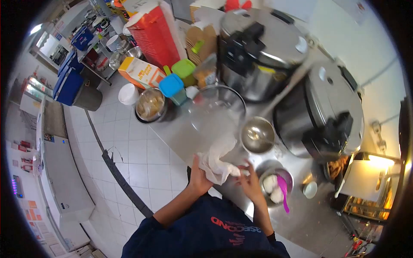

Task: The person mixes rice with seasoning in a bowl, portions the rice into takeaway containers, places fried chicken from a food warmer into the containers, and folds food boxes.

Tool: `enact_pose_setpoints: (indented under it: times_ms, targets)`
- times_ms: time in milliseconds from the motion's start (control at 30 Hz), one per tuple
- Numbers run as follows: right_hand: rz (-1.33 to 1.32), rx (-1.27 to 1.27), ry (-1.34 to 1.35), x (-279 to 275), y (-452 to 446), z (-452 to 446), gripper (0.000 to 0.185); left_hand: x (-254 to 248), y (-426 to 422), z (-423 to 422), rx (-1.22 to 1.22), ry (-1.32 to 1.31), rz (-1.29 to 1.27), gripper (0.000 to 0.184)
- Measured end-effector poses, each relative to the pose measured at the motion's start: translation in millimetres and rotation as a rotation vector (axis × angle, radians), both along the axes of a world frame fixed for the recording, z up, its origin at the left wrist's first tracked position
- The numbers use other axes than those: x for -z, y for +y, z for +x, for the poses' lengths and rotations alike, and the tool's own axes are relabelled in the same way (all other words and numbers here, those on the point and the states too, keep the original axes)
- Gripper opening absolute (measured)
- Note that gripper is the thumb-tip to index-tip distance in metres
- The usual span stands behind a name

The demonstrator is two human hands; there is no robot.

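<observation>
A crumpled, thin white cloth (220, 160) is stretched between my hands at the counter's front edge; its upper part is blurred. My left hand (200, 178) is closed around the cloth's left side, thumb pointing up. At the other end, my right hand (249, 179) has its fingers closed on a twisted corner. Just right of this hand, a metal bowl (290, 173) holds white rounded lumps (274, 189) and a purple spoon (282, 191). Beyond the hands sits a smaller shiny metal bowl (258, 148), with a wide clear bowl (236, 96) to its left.
Two large steel pressure cookers (297, 114) stand along the wall side. Lidded containers (171, 86), a yellow-and-white carton (142, 71) and a tall red box (155, 36) crowd the far end. A small pale cup (309, 189) is at right. White floor tiles (159, 159) lie left.
</observation>
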State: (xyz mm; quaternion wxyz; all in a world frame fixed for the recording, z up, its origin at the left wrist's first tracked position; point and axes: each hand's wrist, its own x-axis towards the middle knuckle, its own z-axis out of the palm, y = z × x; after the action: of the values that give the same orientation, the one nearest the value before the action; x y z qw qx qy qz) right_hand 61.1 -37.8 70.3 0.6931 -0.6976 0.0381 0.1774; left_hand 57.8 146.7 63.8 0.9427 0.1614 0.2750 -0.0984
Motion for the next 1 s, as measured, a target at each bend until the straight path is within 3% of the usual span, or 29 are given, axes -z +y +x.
enact_pose_setpoints:
  times_ms: [33, 67, 100, 133, 167, 233, 267, 333, 367, 400, 433, 467, 500, 600, 700, 800, 867, 1000]
  targets:
    - [0.245, -0.096, 0.097, 1, 27, 16, 0.049, 3, 19, 14, -0.04, -0.044, 0.041, 0.053]
    - [0.49, -0.193, 0.201, 3, 57, 33, 0.053, 5, 40, 28, 0.002, -0.137, 0.54, 0.049]
    - [0.54, -0.099, 0.273, -6, 90, 49, 0.05, 6, 61, 41, 0.043, -0.217, 1.039, 0.044]
    - [0.452, -0.081, 0.153, -2, 122, 64, 0.05, 7, 82, 51, 0.095, -0.283, 1.537, 0.04]
    - [0.36, -0.061, 0.035, 7, 152, 77, 0.05, 8, 102, 63, 0.097, -0.372, 1.668, 0.033]
    - [0.279, -0.028, -0.146, -14, 206, 106, 0.048, 17, 136, 82, 0.049, -0.421, 1.4, 0.035]
    - [0.083, -0.043, -0.253, -16, 222, 123, 0.048, 19, 151, 90, 0.031, -0.446, 1.269, 0.037]
    - [-0.305, -0.063, -0.46, -20, 244, 152, 0.048, 13, 193, 111, 0.239, -0.625, 1.247, 0.043]
    - [-0.35, -0.016, -0.483, -26, 251, 166, 0.042, 7, 212, 121, 0.348, -0.716, 1.231, 0.046]
    - [-0.367, 0.031, -0.476, -21, 249, 179, 0.04, 0, 225, 132, 0.376, -0.743, 1.296, 0.05]
    - [-0.548, 0.076, -0.708, -24, 247, 198, 0.041, -8, 238, 145, 0.398, -0.772, 1.362, 0.054]
    - [-0.623, 0.162, -0.649, -33, 245, 212, 0.039, -13, 247, 155, 0.414, -0.798, 1.426, 0.058]
    - [-0.641, 0.258, -0.752, -17, 232, 234, 0.037, 4, 257, 166, 0.378, -0.668, 1.666, 0.069]
    - [-0.78, 0.256, -0.613, -1, 207, 288, 0.041, 3, 280, 213, 0.116, -0.553, 2.139, 0.09]
    - [-1.462, 0.281, -0.784, -14, 231, 292, 0.046, 16, 289, 246, 0.295, -0.513, 2.294, 0.114]
    - [-0.968, 0.2, -0.72, -43, 278, 279, 0.047, 29, 282, 261, 0.418, -0.499, 2.28, 0.122]
    - [-0.768, -0.061, -0.764, -34, 305, 281, 0.047, 35, 276, 261, 0.381, -0.482, 2.193, 0.122]
    - [-0.798, -0.078, -0.772, -14, 339, 285, 0.049, 27, 274, 246, 0.331, -0.555, 2.148, 0.117]
